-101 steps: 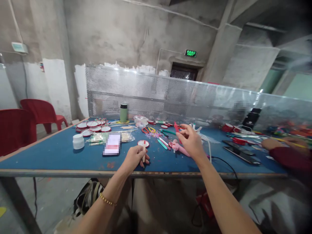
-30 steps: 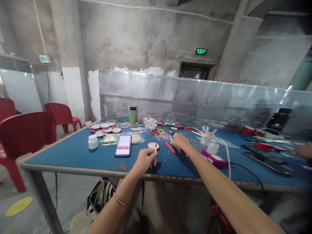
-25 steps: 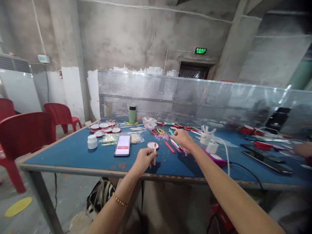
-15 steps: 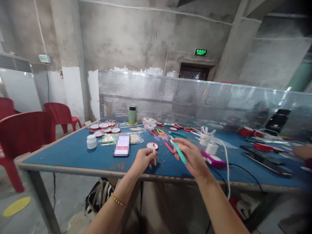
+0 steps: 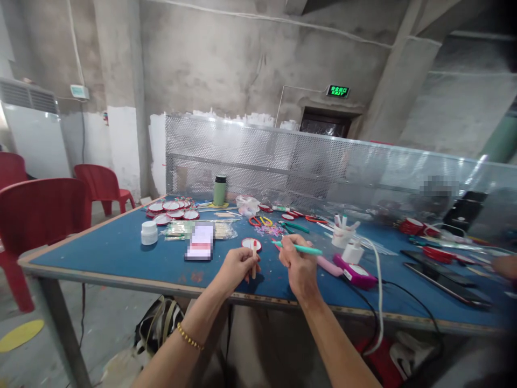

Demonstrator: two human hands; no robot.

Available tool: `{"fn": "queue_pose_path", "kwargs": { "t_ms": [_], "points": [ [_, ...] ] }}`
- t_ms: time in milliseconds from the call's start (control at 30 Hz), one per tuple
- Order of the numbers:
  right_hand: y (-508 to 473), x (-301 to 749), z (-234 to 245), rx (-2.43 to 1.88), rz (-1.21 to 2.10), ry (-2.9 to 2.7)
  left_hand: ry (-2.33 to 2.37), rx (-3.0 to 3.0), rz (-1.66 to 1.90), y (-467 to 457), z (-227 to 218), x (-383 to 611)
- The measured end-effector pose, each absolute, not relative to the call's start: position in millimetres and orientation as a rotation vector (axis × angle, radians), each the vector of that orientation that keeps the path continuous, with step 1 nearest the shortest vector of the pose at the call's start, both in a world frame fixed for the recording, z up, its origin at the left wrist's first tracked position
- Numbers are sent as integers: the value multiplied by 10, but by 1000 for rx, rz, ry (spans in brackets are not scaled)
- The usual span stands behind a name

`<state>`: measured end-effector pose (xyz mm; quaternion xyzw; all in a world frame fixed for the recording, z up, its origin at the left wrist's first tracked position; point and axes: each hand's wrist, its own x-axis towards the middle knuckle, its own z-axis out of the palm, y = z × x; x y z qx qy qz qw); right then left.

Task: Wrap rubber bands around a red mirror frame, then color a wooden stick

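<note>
The right hand (image 5: 299, 268), down at the pens a second ago, now closes its fingers around a slim, smooth teal pen (image 5: 310, 250) slanted toward the left hand (image 5: 235, 267), whose fingertips pinch a flat, pale, wood-like stick (image 5: 254, 254) with a red tip, leaving both hands occupied. The stick stands nearly upright near the front edge of the blue table (image 5: 100, 258), though whether it touches the round, red-rimmed white disc (image 5: 247, 244) behind it is hard to tell. Beyond lie glossy plastic-wrapped bundles (image 5: 224, 230), backed by a perforated metal screen (image 5: 242, 153).
</note>
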<state>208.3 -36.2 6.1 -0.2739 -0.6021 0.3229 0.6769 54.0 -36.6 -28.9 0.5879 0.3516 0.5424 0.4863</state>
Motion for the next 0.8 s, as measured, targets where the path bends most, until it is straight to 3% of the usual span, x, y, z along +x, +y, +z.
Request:
{"fn": "queue_pose_path", "kwargs": {
  "t_ms": [800],
  "points": [
    [-480,1838,-142,-802,559,-1458,746,1493,1228,-377,-276,526]
  ]
}}
